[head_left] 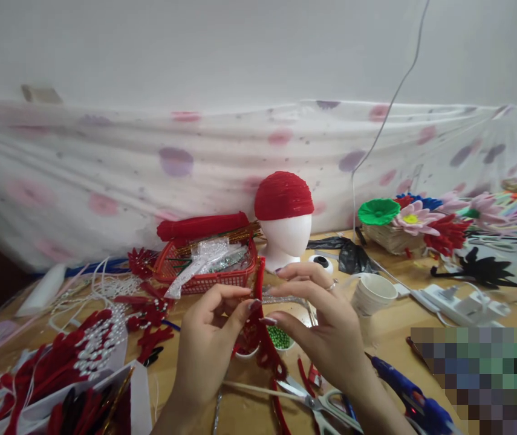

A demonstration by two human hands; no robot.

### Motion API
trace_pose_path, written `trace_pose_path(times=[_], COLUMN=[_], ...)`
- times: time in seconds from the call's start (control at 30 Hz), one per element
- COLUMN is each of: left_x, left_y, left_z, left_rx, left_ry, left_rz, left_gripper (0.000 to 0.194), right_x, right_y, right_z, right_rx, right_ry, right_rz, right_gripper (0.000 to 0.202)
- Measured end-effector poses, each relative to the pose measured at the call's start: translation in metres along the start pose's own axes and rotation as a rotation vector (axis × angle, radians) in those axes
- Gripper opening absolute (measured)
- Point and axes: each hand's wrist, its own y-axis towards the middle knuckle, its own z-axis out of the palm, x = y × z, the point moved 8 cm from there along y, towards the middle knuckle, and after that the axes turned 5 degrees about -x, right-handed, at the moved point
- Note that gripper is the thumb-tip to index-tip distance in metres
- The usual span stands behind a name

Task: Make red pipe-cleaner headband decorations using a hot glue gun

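Observation:
My left hand (208,332) pinches a fuzzy red chenille strip (262,279) between thumb and forefinger, and the strip stands upright there. Lower down it continues into a looped red piece (267,353). Opposite it, my right hand (331,326) has its thumb and fingers apart, the tips close to the strip's right side. A glittery silver strand (288,299) runs sideways from the strip beneath the right fingers; whether they touch it, I cannot tell. Below the hands are a cup of green beads (280,338) and scissors (317,405), beside a thin wooden stick (262,390).
A white foam head with a red wrapped cap (284,196) stands behind a red basket (208,279). On the right are a paper cup (373,294), a power strip (462,305), a blue glue gun (415,396) and chenille flowers (415,217). Red stems and white beads (101,344) lie left.

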Motion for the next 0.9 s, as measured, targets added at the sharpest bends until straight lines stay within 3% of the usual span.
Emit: trace_pose_path(times=[0.23, 0.57, 0.77, 0.9], left_x=[-0.013, -0.014, -0.020, -0.024], left_y=[-0.003, -0.005, -0.007, -0.010], left_z=[0.001, 0.002, 0.002, 0.003], left_rx=[0.005, 0.023, 0.026, 0.016], left_ry=[0.076, 0.055, 0.051, 0.057], left_rz=[0.178, 0.183, 0.255, 0.313], left_gripper=[0.014, 0.014, 0.013, 0.015], right_x=[-0.005, -0.002, -0.012, -0.016], right_y=[-0.001, -0.004, -0.006, -0.005], right_z=[0.006, 0.004, 0.007, 0.009], right_rx=[0.097, 0.114, 0.172, 0.208], right_ry=[0.000, -0.137, -0.023, 0.129], right_rz=[0.048, 0.023, 0.090, 0.145], right_gripper=[0.008, 0.009, 0.008, 0.021])
